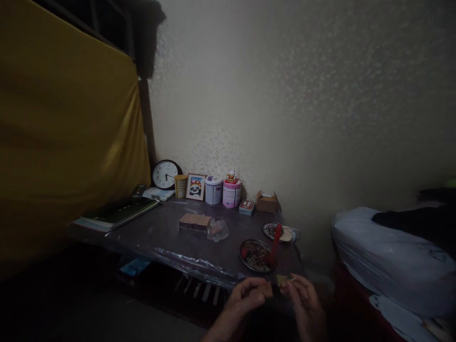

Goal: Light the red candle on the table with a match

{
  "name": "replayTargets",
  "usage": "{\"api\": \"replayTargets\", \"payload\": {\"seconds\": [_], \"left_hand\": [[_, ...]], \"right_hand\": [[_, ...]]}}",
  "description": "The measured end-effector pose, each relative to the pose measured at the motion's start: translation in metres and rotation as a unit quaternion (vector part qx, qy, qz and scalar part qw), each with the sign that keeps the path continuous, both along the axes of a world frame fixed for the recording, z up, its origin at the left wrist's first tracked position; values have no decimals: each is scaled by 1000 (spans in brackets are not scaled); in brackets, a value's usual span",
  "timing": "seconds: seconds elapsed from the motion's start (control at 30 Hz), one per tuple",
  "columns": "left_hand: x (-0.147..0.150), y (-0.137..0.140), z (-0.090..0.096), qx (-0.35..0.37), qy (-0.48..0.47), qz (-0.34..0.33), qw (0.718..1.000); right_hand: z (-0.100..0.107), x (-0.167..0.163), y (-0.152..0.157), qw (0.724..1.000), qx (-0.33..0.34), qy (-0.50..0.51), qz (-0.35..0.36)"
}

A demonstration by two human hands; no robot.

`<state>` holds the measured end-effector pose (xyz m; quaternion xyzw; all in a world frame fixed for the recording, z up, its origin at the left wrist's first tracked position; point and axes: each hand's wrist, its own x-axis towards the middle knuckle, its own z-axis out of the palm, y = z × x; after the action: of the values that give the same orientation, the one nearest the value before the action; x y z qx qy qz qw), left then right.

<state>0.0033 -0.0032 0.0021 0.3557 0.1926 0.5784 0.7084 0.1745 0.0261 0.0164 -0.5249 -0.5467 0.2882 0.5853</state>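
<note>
Over the table's front right edge, my left hand point(245, 299) pinches a small flat brown piece like a little box point(266, 289). Just to its right, my right hand point(303, 299) has its fingertips closed on a thin pale stick point(292, 280). A small tan piece point(281, 279) shows beside those fingertips; whether it is held I cannot tell. Directly beyond the hands is a round metal plate point(243, 257) of small dark and pale bits, with a red tool point(277, 240) leaning in it. Behind it, a second plate point(266, 232) carries dark bits and pale sticks point(286, 233).
On the dark plastic-covered table point(153, 232) lie a row of thin brown pieces point(194, 222) and a clear plastic wrapper point(221, 231). Along the wall stand a clock point(166, 174), a picture frame point(195, 186), two tubs point(213, 191) and an open cardboard box point(267, 202).
</note>
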Motion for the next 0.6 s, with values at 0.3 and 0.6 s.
{"api": "replayTargets", "payload": {"seconds": [0.3,0.6], "left_hand": [[-3,3,3,18,-42,-1,999],[-1,0,7,5,-48,2,999]], "right_hand": [[2,-9,-14,990,110,-85,-34],[16,-27,-32,962,230,-148,-22]]}}
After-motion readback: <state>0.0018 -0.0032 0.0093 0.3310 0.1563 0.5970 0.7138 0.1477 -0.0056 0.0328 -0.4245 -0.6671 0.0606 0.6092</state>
